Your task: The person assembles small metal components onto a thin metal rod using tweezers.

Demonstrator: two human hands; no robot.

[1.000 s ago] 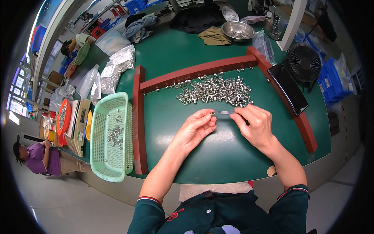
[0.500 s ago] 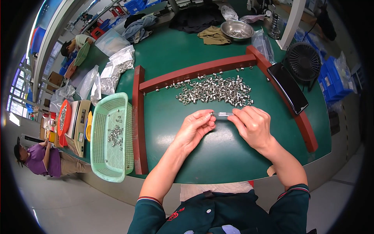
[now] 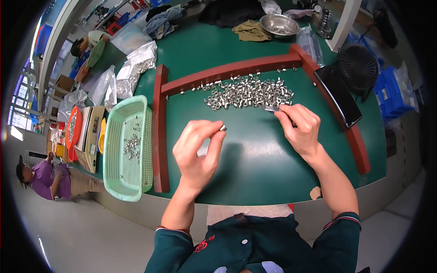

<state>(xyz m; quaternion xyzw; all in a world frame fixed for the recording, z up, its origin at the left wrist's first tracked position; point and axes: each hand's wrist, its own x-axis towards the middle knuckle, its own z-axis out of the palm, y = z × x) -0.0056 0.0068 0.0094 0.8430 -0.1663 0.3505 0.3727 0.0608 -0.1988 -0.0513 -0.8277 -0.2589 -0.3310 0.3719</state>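
My left hand point(image 3: 195, 152) is raised over the table's left-middle part. Its thumb and forefinger pinch a small metal sleeve point(image 3: 223, 128). My right hand point(image 3: 300, 129) grips a short, flat silver tool point(image 3: 271, 108), whose tip reaches the near edge of a pile of metal sleeves point(image 3: 250, 93); whether it touches any of them I cannot tell. The rest of the tool is hidden in my fingers. Left of my left hand stands a pale green plastic basket point(image 3: 107, 168) with a small heap of metal pieces inside.
A dark red wooden frame point(image 3: 227, 72) bounds the pile on three sides. On its right bar lies a black phone point(image 3: 337, 96), beside a black fan point(image 3: 357, 68). A steel bowl point(image 3: 268, 22) and bagged parts point(image 3: 134, 68) stand farther back. Two people are at the left.
My hands have parted. The left has drawn left and toward me with a sleeve; the right has moved the tool up to the pile. Earlier the sleeve was at the tool's end.
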